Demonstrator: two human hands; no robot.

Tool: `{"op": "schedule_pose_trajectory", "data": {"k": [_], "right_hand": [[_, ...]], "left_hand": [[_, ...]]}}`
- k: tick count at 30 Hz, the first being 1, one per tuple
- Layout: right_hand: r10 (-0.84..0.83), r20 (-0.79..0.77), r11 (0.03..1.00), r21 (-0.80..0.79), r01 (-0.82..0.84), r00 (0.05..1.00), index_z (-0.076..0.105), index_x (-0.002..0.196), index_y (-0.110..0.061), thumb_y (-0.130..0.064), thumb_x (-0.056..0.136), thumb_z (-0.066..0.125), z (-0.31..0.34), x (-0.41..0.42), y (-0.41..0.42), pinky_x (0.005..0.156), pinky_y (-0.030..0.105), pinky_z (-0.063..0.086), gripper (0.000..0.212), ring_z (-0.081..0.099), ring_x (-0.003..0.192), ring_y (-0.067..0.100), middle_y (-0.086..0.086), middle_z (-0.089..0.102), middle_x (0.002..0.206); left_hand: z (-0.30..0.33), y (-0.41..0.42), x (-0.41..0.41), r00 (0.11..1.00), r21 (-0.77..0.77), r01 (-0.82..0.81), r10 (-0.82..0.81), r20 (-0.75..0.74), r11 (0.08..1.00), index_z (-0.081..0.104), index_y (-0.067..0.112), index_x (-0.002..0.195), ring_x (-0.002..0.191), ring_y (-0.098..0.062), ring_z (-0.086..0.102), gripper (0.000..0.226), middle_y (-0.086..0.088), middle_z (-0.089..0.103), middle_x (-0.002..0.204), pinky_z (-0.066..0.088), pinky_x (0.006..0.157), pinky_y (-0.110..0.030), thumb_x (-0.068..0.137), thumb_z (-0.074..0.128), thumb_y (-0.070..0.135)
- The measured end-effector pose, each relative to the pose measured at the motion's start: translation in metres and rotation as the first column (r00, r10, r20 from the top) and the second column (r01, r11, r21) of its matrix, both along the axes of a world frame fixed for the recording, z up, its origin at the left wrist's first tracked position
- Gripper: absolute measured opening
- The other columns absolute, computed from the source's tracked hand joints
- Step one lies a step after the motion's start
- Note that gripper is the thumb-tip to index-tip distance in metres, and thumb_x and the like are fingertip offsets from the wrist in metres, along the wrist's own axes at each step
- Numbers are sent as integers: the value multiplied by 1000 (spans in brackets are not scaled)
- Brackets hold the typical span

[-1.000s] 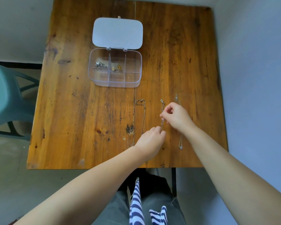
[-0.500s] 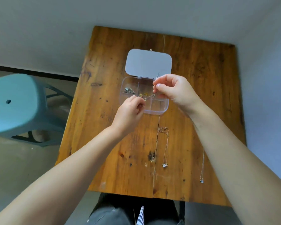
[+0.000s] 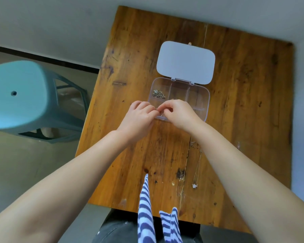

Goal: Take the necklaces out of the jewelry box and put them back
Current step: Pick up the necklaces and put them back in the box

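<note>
A teal plastic stool (image 3: 23,100) stands on the floor at the far left, beside the wooden table (image 3: 139,50). Moving right, the person's left hand (image 3: 139,118) reaches over the near left corner of the clear jewelry box (image 3: 198,99), its fingertips pinched together against those of the right hand (image 3: 179,114); between them a small glint of chain (image 3: 160,113) shows (too little of it is visible to tell how it lies), right at the box's front left compartment. A tangle of silver pieces (image 3: 158,94) sits in the back left compartment. The white lid (image 3: 185,62) lies flung open flat behind the box. The right hand's fingers are curled and closed on the same chain. Further right, partly hidden by the right forearm, a thin necklace (image 3: 197,165) lies stretched on the table with its pendant toward the near edge. Another tiny piece (image 3: 238,146) rests well apart, near the right side.
</note>
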State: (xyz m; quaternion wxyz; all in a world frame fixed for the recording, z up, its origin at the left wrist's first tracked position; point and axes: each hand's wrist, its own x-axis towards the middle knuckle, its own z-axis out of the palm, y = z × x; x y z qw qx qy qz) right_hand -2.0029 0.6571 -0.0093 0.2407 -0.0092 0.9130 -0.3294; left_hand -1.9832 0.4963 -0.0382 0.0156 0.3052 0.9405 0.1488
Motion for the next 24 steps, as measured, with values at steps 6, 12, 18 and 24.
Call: {"op": "schedule_pose_trajectory", "data": {"k": [6,12,18,24], "right_hand": [[29,21,999,21,-30,999,68,107,-22,-7,92,36,-1,-2,6,81,29,50,38,61,95,15,2,69,109],[-222,-66,973,-82,216,973,66,109,-17,-8,95,40,34,24,75,65,12,44,31,61,80,5,-5,67,94],[-412,22,905,124,407,911,65,101,-20,-12,95,45,17,106,195,59,16,40,22,64,83,10,1,69,102],[-483,-32,834,288,471,875,52,128,-15,-23,94,54,-35,162,222,75,26,46,34,60,102,23,9,59,124]], "left_hand": [[-3,-2,5,1000,0,6,-6,20,1000,64,7,106,104,-35,59,24,-12,67,107,44,90,-47,83,56,3],[17,36,17,997,20,77,-77,0,997,66,4,98,92,-36,61,17,-15,68,95,46,83,-46,83,59,3],[16,130,81,947,52,297,-301,110,954,60,8,106,88,-32,55,20,-10,62,94,41,79,-41,90,49,11],[-10,204,172,826,-20,446,-403,394,895,53,11,115,102,-30,53,27,-10,59,109,40,84,-40,97,41,28]]}}
